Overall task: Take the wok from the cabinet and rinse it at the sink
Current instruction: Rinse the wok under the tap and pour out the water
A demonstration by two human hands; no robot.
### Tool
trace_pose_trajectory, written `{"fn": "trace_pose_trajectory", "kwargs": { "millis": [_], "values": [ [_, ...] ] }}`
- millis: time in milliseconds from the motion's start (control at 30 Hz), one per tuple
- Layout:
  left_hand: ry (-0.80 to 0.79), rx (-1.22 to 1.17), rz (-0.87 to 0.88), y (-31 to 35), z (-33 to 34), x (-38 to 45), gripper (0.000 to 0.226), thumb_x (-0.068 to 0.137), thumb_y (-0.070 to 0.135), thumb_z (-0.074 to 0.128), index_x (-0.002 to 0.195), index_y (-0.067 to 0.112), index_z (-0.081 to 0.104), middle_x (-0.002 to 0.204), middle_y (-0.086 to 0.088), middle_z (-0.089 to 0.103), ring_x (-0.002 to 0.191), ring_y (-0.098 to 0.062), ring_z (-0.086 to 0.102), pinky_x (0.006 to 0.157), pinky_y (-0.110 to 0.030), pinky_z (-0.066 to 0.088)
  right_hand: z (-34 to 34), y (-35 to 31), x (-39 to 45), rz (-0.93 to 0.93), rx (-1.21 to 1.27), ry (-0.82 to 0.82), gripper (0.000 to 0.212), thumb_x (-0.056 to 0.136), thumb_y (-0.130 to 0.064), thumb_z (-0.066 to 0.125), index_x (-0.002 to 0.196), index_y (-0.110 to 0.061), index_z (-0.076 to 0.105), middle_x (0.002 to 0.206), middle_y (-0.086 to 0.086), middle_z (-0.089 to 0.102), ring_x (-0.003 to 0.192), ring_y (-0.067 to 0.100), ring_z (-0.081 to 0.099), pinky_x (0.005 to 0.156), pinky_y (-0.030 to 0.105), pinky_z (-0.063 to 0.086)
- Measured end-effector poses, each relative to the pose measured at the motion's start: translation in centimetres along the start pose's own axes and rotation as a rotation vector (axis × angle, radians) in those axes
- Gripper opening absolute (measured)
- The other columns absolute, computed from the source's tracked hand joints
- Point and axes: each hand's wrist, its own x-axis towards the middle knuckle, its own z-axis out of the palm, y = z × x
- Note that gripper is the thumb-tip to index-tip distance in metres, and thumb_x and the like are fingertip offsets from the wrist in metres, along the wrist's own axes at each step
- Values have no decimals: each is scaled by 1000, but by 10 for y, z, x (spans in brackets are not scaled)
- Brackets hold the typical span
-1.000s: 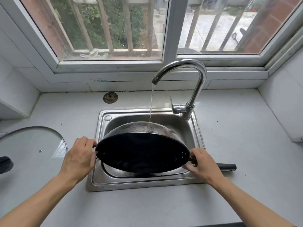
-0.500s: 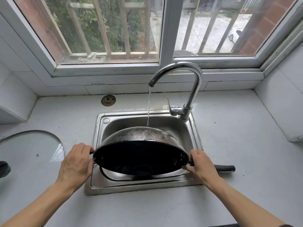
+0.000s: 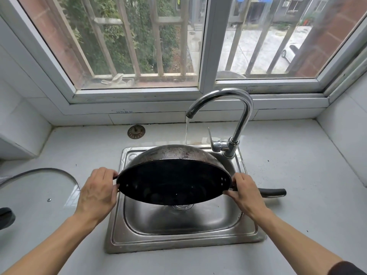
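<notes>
The wok [image 3: 174, 181] is tilted steeply over the steel sink [image 3: 178, 231], its black inside facing me and its worn metal underside turned up toward the tap. My left hand [image 3: 98, 193] grips the small loop handle at the wok's left rim. My right hand [image 3: 246, 195] grips the base of the long black handle, whose end [image 3: 275, 192] sticks out to the right. Water runs from the chrome faucet [image 3: 234, 108] onto the wok's back.
A glass lid [image 3: 37, 193] lies on the white counter to the left, with a dark knob at the far left edge. A sink strainer [image 3: 136, 132] sits near the back wall. The window sill runs behind the faucet; tiled walls close both sides.
The wok has been lifted higher and away from me, so the sink basin and drain show beneath it. Both hands kept their hold.
</notes>
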Motion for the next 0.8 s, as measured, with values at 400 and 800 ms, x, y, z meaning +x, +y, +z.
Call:
{"fn": "trace_pose_trajectory", "kwargs": {
  "millis": [400,800],
  "values": [
    [9,-19,-24,1,4,54,30,69,0,76,89,10,56,83,-7,53,78,-31,49,64,-42,47,-1,7,41,22,43,31,44,69,-29,85,76,-23,41,78,-8,45,76,16,41,65,32,35],
    [-9,11,33,16,13,86,27,70,2,75,89,9,57,83,-8,54,79,-32,51,63,-43,49,-4,27,42,68,68,49,44,69,-30,83,77,-26,41,77,-9,46,75,14,41,64,32,39]
  ]
}}
